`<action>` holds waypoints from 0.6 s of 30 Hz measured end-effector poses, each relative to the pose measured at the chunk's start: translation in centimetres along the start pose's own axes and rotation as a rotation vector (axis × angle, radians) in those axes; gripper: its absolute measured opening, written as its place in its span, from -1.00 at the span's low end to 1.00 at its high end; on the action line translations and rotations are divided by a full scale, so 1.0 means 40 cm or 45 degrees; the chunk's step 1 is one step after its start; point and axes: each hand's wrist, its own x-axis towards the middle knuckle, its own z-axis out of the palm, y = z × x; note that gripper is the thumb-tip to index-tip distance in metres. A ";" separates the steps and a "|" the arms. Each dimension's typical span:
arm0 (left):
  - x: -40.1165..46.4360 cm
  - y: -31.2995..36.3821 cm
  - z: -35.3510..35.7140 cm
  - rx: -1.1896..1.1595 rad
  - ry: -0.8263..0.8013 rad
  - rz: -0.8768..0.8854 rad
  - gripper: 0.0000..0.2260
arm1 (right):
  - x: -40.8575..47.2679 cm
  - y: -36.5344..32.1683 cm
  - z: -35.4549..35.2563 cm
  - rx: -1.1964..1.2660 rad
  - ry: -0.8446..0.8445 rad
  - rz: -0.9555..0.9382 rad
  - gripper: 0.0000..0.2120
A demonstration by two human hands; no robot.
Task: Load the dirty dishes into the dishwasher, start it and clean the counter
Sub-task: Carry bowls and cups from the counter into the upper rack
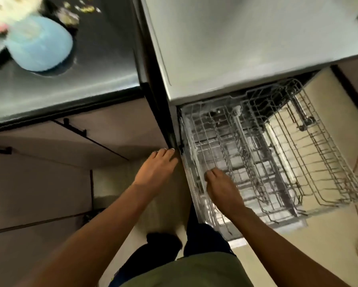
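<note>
Head view looks steeply down, close; edges perhaps blurred.

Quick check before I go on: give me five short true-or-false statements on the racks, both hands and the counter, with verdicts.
1. The pulled-out dishwasher rack holds no dishes. True.
2. The right hand carries a plate. False: it reaches into the wire rack and holds no dish.
3. The left hand lies with straight fingers by the dishwasher's left edge. True.
4. The blue dish already sits in the rack. False: it is on the dark counter, top left.
5. Food scraps lie on the counter. True.
</note>
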 end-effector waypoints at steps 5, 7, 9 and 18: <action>-0.095 -0.150 -0.077 -0.049 0.218 -0.204 -0.71 | 0.041 -0.159 -0.056 0.014 0.068 -0.194 -0.81; -0.141 -0.217 -0.110 -0.072 0.311 -0.291 -0.68 | 0.074 -0.238 -0.080 0.017 0.080 -0.292 -0.82; -0.183 -0.277 -0.139 -0.083 0.370 -0.380 -0.69 | 0.115 -0.308 -0.095 0.006 0.101 -0.398 -0.83; -0.461 -0.576 -0.178 -0.215 0.660 -0.824 -0.71 | 0.264 -0.659 -0.099 0.043 0.152 -0.761 -0.58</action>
